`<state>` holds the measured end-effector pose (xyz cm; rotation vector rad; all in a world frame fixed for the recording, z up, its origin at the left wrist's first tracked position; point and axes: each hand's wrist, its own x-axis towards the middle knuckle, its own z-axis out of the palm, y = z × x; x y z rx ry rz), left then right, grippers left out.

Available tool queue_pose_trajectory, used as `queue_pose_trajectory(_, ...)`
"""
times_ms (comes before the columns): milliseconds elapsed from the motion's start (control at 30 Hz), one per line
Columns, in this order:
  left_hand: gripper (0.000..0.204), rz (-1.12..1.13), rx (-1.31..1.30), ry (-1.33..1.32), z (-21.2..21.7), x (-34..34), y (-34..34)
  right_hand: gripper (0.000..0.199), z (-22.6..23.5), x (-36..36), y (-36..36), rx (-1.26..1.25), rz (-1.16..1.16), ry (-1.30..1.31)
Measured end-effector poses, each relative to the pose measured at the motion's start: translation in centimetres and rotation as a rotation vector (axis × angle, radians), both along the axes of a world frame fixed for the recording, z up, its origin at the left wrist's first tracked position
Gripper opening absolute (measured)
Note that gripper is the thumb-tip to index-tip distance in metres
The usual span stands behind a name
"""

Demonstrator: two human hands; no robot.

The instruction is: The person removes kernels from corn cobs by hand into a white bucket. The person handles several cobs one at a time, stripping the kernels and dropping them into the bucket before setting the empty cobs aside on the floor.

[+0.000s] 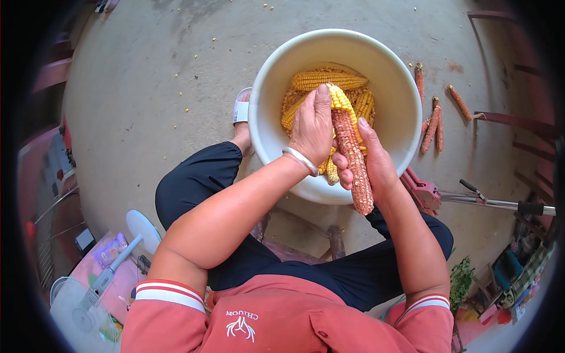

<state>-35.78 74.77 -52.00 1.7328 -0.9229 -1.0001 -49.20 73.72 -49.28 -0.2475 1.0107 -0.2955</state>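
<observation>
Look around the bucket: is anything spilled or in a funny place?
Yes: loose yellow kernels dot the floor left of the bucket, and bare cobs lie on its right. They look stray because other corn sits inside.

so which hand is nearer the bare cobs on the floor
Right: the right hand is left of the bare cobs; the left hand is farther left, touching the held corn.

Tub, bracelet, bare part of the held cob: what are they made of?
Tub: likely plastic, smooth with a soft sheen; pale wall and rounded rim.
Bracelet: probably polished metal, given its silver colour and bright highlights; solid or plated, can't tell.
Cob: dry plant matter, rough and matt; reddish-brown, pitted surface with pale flecks.
</observation>
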Motion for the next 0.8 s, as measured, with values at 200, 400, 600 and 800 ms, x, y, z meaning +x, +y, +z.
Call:
queue_pose_trajectory(200,0.041,-0.010,-0.102,-0.137,-0.8,-0.2,0.3,0.057,0.1,-0.7,-0.1,0.195,-0.045,-0.161)
queue_pose_trajectory(400,0.042,0.070,-0.311,-0.134,-1.5,-0.6,0.0,0.058,-0.1,-0.8,0.3,0.201,-0.097,-0.265)
queue_pose_trajectory(600,0.056,0.105,-0.033,0.443,0.5,-0.2,-0.8,0.058,-0.3,-0.5,0.5,0.195,-0.076,-0.254)
queue_pose_trajectory(800,0.058,0.058,-0.110,0.092,0.2,-0.2,-0.4,0.059,0.1,-0.5,0.6,0.245,-0.071,-0.310)
